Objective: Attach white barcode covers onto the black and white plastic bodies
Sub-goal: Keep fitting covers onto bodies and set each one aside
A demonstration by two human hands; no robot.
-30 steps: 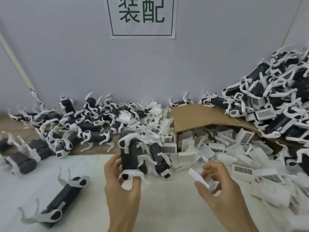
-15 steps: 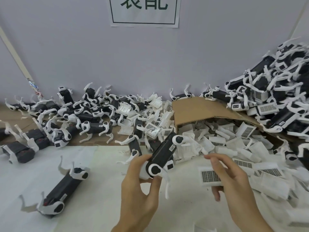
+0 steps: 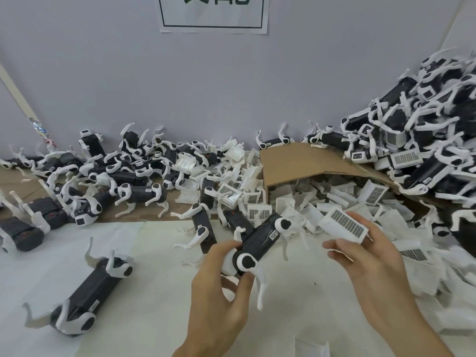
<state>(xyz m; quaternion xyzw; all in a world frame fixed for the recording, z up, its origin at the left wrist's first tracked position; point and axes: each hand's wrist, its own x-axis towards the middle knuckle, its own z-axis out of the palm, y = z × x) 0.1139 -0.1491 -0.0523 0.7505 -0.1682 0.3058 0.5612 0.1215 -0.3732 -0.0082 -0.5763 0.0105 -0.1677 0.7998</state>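
Barcode cover [image 3: 343, 224], pinched in your right hand [image 3: 373, 266], sits at three o'clock of the body [image 3: 260, 240] gripped by your left hand [image 3: 219, 292], its long axis running seven to one o'clock.

Surface: white-covered table [image 3: 159, 325]
Landmark: brown cardboard box [image 3: 296, 163], open, at the back
Left of box: black-and-white plastic bodies [image 3: 139, 191], scattered
Before box: white barcode covers [image 3: 334, 202], spilled
Right of box: taller body heap [image 3: 425, 130]

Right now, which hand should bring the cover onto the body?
Right. The right hand pinches a barcode cover close beside the black body, free to move. The left hand grips that body's near end, so it probably serves better as the steadying hand.
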